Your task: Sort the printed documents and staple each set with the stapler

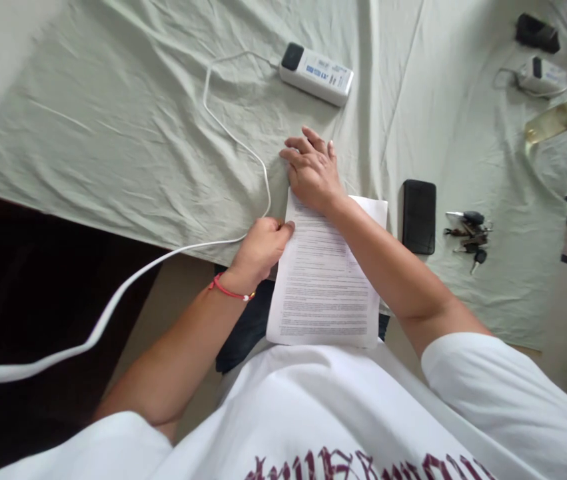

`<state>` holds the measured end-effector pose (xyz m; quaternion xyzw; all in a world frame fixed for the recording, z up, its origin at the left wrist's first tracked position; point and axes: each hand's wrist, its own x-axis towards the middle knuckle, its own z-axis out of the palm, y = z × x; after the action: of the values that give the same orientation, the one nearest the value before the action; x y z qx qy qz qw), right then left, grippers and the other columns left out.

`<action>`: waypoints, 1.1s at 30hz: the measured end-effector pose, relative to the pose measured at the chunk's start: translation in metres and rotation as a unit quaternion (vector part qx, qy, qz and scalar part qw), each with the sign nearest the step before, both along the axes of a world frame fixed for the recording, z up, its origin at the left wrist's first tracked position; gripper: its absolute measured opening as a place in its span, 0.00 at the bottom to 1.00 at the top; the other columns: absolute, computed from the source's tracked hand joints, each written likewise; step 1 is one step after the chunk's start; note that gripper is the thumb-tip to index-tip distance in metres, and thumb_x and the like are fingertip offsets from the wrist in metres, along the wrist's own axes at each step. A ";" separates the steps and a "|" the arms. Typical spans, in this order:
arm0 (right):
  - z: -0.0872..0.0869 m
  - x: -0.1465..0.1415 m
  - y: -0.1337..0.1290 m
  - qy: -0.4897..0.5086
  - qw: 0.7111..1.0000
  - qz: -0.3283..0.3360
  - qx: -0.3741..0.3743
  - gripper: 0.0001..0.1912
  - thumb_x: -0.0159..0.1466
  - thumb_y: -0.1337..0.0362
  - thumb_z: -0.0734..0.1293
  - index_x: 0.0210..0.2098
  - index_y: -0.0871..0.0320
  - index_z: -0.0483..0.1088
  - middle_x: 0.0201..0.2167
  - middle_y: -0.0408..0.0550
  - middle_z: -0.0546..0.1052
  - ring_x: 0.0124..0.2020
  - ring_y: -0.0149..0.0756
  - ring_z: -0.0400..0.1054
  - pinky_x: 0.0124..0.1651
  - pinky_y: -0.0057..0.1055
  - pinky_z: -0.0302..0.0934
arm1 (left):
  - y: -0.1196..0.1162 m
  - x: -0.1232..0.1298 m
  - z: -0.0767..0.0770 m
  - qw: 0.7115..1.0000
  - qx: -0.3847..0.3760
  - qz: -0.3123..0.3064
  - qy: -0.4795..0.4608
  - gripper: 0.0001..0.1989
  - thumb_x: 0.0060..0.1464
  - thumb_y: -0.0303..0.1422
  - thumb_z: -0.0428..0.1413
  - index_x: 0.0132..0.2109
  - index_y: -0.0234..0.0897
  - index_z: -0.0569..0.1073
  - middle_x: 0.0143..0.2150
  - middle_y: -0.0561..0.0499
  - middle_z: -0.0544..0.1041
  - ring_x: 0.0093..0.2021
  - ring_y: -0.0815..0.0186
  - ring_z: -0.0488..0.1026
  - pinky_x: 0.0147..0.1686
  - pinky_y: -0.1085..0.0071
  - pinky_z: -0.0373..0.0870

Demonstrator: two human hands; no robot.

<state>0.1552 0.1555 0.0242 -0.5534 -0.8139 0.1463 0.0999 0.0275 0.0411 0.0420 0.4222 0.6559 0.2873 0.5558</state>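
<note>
A printed sheet of paper (324, 293) lies partly on the cloth-covered table and partly past its front edge, reaching my shirt. It may be a thin stack; I cannot tell. My left hand (266, 247), with a red bracelet at the wrist, pinches the paper's left edge between thumb and fingers. Across the paper's top edge rests my right hand (313, 167), its fingers spread over the cloth just beyond. The right forearm crosses above the sheet and hides part of the print.
A white power bank (317, 73) with a white cable (208, 110) lies farther back. Right of the paper are a black phone (419, 217) and a bunch of keys (470, 235). A second white device (543, 77) and a black object (537, 33) sit at the far right.
</note>
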 end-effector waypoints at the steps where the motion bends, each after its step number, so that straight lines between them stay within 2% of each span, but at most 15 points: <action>1: 0.000 0.000 0.000 0.004 1.000 0.001 0.001 0.22 0.76 0.57 0.52 0.60 0.44 0.72 0.71 0.42 0.67 0.79 0.50 0.41 0.78 0.67 0.31 | -0.003 -0.001 -0.001 1.000 0.003 -0.003 0.006 0.17 0.60 0.35 0.57 0.23 0.39 0.68 0.17 0.54 0.62 0.23 0.66 0.61 0.23 0.70 0.55; 6: 0.005 -0.002 0.005 0.004 1.000 -0.010 -0.013 0.20 0.74 0.58 0.55 0.55 0.44 0.75 0.69 0.42 0.69 0.78 0.53 0.45 0.77 0.68 0.37 | -0.005 0.001 -0.005 0.999 0.024 -0.018 0.039 0.19 0.60 0.33 0.53 0.21 0.39 0.64 0.17 0.56 0.58 0.22 0.69 0.55 0.22 0.71 0.50; 10: 0.015 0.008 0.002 0.038 0.998 -0.038 0.025 0.24 0.76 0.50 0.52 0.64 0.47 0.69 0.72 0.49 0.65 0.76 0.54 0.51 0.76 0.63 0.45 | -0.008 0.001 -0.003 0.995 0.058 -0.022 0.079 0.20 0.60 0.32 0.54 0.20 0.40 0.62 0.18 0.56 0.58 0.23 0.69 0.55 0.23 0.70 0.50; 13: 0.024 0.026 -0.022 0.054 0.992 -0.055 0.099 0.27 0.77 0.50 0.50 0.68 0.49 0.63 0.73 0.53 0.62 0.75 0.51 0.53 0.76 0.59 0.47 | -0.016 -0.001 -0.001 0.992 0.075 -0.023 0.096 0.20 0.61 0.32 0.52 0.20 0.40 0.60 0.19 0.56 0.59 0.23 0.68 0.56 0.25 0.70 0.51; 16: 0.026 0.054 -0.064 0.079 0.984 -0.055 0.150 0.25 0.77 0.52 0.50 0.69 0.48 0.62 0.71 0.54 0.64 0.75 0.51 0.52 0.75 0.62 0.48 | -0.023 -0.004 0.000 0.985 0.099 -0.039 0.133 0.22 0.62 0.32 0.52 0.20 0.40 0.58 0.19 0.56 0.57 0.24 0.68 0.55 0.26 0.69 0.49; 19: 0.020 0.091 -0.107 0.105 0.976 -0.106 0.160 0.24 0.75 0.55 0.54 0.67 0.49 0.63 0.70 0.55 0.65 0.73 0.51 0.55 0.73 0.64 0.49 | -0.025 -0.005 -0.001 0.977 0.122 -0.048 0.168 0.22 0.63 0.32 0.52 0.20 0.40 0.57 0.19 0.56 0.57 0.24 0.67 0.54 0.28 0.68 0.48; 22: 0.008 0.136 -0.134 0.092 0.950 -0.235 0.184 0.26 0.71 0.55 0.59 0.67 0.55 0.63 0.69 0.61 0.66 0.73 0.54 0.55 0.74 0.63 0.48 | -0.025 -0.005 -0.004 0.974 0.135 -0.051 0.174 0.22 0.64 0.33 0.51 0.21 0.41 0.57 0.20 0.57 0.57 0.25 0.67 0.54 0.28 0.67 0.49; 24: -0.002 0.163 -0.144 0.058 0.925 -0.321 0.195 0.33 0.68 0.52 0.63 0.68 0.60 0.61 0.68 0.67 0.66 0.72 0.59 0.55 0.73 0.66 0.47 | -0.024 -0.005 -0.006 0.973 0.139 -0.054 0.174 0.21 0.64 0.34 0.51 0.22 0.41 0.58 0.20 0.57 0.58 0.25 0.67 0.55 0.29 0.68 0.50; 27: -0.017 0.189 -0.148 0.014 0.903 -0.398 0.160 0.43 0.64 0.44 0.67 0.70 0.63 0.58 0.66 0.72 0.66 0.70 0.64 0.57 0.70 0.69 0.49 | -0.023 -0.005 -0.010 0.973 0.139 -0.060 0.173 0.20 0.64 0.35 0.51 0.23 0.40 0.59 0.21 0.56 0.60 0.25 0.67 0.56 0.29 0.68 0.50; 30: -0.026 0.196 -0.142 -0.031 0.903 -0.411 0.124 0.49 0.62 0.40 0.68 0.71 0.65 0.54 0.66 0.72 0.66 0.69 0.64 0.57 0.70 0.66 0.51 | -0.023 -0.005 -0.013 0.974 0.133 -0.060 0.172 0.19 0.65 0.37 0.50 0.25 0.40 0.61 0.21 0.56 0.63 0.25 0.67 0.58 0.28 0.68 0.51; 33: -0.030 0.193 -0.131 -0.052 0.896 -0.425 0.118 0.50 0.61 0.40 0.68 0.71 0.65 0.54 0.66 0.71 0.66 0.68 0.63 0.57 0.70 0.64 0.52 | -0.023 -0.006 -0.016 0.974 0.134 -0.059 0.171 0.18 0.65 0.37 0.50 0.26 0.40 0.62 0.22 0.56 0.63 0.26 0.67 0.59 0.28 0.68 0.52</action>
<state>0.3486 0.0248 -0.0055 -0.8375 -0.5164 -0.0364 0.1749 0.0217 0.0179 0.0258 0.5739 0.6708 0.2625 0.3895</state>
